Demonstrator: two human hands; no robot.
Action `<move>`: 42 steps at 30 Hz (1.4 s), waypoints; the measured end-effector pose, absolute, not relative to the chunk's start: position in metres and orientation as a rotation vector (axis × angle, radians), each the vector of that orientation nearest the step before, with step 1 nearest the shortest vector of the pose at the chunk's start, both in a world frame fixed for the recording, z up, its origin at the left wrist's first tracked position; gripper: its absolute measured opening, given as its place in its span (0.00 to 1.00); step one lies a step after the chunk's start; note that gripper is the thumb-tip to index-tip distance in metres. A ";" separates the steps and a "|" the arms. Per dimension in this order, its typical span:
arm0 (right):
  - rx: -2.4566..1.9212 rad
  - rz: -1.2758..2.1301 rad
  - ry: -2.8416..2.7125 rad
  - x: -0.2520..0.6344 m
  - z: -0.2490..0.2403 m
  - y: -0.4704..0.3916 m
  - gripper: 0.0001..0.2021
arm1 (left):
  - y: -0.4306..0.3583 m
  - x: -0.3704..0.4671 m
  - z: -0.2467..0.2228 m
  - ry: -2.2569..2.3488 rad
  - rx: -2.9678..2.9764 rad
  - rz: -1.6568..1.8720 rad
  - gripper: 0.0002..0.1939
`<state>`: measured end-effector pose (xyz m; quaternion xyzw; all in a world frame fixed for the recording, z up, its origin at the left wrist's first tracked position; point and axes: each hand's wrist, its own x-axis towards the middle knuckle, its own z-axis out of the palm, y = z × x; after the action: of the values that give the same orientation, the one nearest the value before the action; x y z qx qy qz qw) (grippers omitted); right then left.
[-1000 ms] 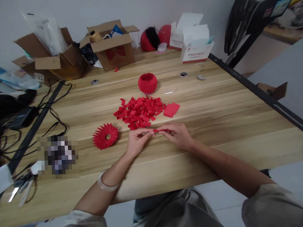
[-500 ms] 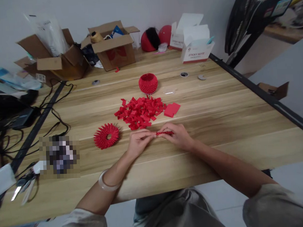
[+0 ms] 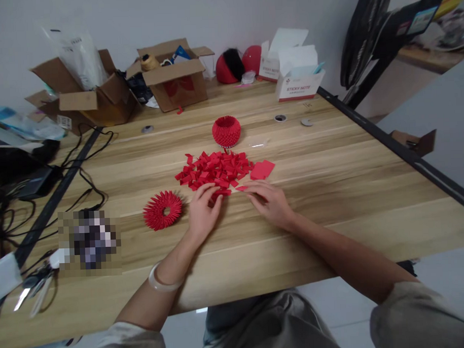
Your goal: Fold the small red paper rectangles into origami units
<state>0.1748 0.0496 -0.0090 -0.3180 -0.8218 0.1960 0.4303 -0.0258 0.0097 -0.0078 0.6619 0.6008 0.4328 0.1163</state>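
My left hand (image 3: pixel 205 210) is at the near edge of a loose pile of small folded red paper pieces (image 3: pixel 212 167). Its thumb and fingers are apart, around a red piece at the pile's edge. My right hand (image 3: pixel 271 203) is closed, and the tip of a folded red paper piece (image 3: pixel 241 188) pokes out from its fingertips; the rest is hidden by the fingers. To the left of my left hand lies a spiky red paper ring (image 3: pixel 163 210). Behind the pile stands a round red paper bowl (image 3: pixel 226 132) made of many folded pieces.
Flat red paper sheets (image 3: pixel 262 169) lie right of the pile. Cardboard boxes (image 3: pixel 179 89) and white sticky note boxes (image 3: pixel 299 85) line the back. Black cables (image 3: pixel 90 184) and scissors (image 3: pixel 25 295) are on the left. A black fan (image 3: pixel 364 37) stands at the right.
My hands have parted and moved slightly forward. Half a second ago they met over red folded paper in front of the pile; now my left fingers are at the pile's edge.
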 end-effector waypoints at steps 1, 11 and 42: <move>-0.769 0.495 -2.072 0.174 -0.009 0.048 0.10 | 0.009 -0.025 -0.007 1.759 1.985 1.188 0.13; -0.745 0.692 -2.080 0.170 -0.008 0.039 0.08 | 0.003 -0.018 -0.004 1.519 2.133 1.223 0.07; -0.642 0.962 -1.921 0.167 -0.008 0.040 0.05 | -0.001 0.001 -0.001 1.222 1.108 1.341 0.11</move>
<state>0.1672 0.0403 -0.0082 -0.2579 -0.7716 0.3865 0.4344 0.0009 -0.0011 -0.0014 0.4555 0.5022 0.5511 0.4864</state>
